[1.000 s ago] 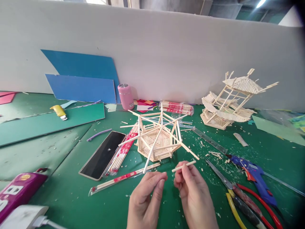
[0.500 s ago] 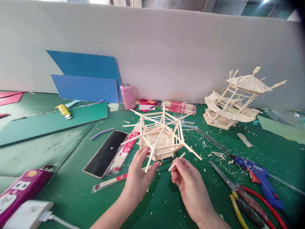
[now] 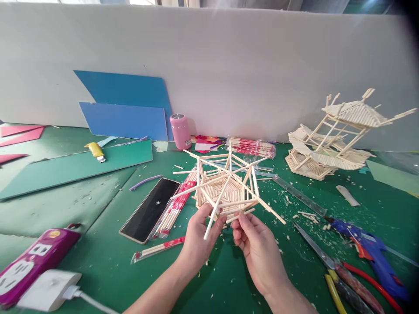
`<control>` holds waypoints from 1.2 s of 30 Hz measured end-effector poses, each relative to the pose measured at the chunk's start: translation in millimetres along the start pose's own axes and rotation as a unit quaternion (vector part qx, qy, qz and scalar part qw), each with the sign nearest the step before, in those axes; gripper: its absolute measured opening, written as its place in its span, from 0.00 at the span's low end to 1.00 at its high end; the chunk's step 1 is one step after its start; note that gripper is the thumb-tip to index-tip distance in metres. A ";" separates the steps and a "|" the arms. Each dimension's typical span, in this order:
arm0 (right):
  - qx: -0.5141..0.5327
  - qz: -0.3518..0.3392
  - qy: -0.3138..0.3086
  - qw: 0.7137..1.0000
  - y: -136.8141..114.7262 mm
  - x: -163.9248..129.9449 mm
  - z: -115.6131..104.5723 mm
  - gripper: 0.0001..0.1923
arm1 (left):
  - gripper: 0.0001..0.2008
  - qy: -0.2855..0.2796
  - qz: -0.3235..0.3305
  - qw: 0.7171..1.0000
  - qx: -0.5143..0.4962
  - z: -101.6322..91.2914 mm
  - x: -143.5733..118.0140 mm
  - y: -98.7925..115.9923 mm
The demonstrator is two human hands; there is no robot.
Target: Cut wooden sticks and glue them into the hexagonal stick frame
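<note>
A six-sided frame of thin wooden sticks (image 3: 225,188) stands in front of me, with a woven-looking stick floor and long sticks jutting outward from its top. My left hand (image 3: 201,231) grips its near corner, fingers and thumb on either side of a jutting stick. Between the thumb and forefinger of my right hand (image 3: 257,246) is a short wooden stick (image 3: 231,219), held level along the frame's near side. Whether that stick touches the frame I cannot tell.
Right: a blue glue gun (image 3: 366,244), scissors (image 3: 316,246), red-handled pliers and a tilted stick pagoda (image 3: 340,139). Left: a phone (image 3: 150,211), packaged sticks (image 3: 175,207) and a purple power strip (image 3: 39,261). A pink flask (image 3: 180,133) stands behind. Scraps litter the green table.
My right hand has brought the short stick up to the near side of the frame and turned it more level. My left hand has closed further onto the frame's near corner. The view shifted slightly.
</note>
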State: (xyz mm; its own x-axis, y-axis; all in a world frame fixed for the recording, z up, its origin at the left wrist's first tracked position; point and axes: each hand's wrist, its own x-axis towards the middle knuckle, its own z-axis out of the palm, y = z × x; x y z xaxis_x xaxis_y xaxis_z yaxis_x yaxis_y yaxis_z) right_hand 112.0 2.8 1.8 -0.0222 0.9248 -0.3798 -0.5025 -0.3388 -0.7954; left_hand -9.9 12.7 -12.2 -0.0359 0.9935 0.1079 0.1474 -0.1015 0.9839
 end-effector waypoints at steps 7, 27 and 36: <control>0.018 0.000 0.000 1.000 6.1 5.9 -0.2 0.11 | 0.04 0.002 -0.001 1.000 -0.005 1.3 0.7 0.6; 0.011 -0.025 0.007 1.000 1.0 9.2 7.2 0.11 | 0.08 0.005 -0.005 1.000 -0.027 -3.2 4.5 1.4; 0.013 -0.072 0.009 0.997 -15.8 8.0 22.6 0.11 | 0.07 0.049 -0.037 0.995 -0.078 -11.4 16.8 21.0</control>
State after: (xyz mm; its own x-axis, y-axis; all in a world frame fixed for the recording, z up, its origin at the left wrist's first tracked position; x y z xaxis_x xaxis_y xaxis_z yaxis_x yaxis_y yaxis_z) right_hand 100.2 19.5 22.0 0.0683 0.9601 -0.2711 -0.5223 -0.1971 -0.8297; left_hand -18.7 26.8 11.8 -0.1384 0.9895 0.0410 -0.0140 -0.0433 0.9990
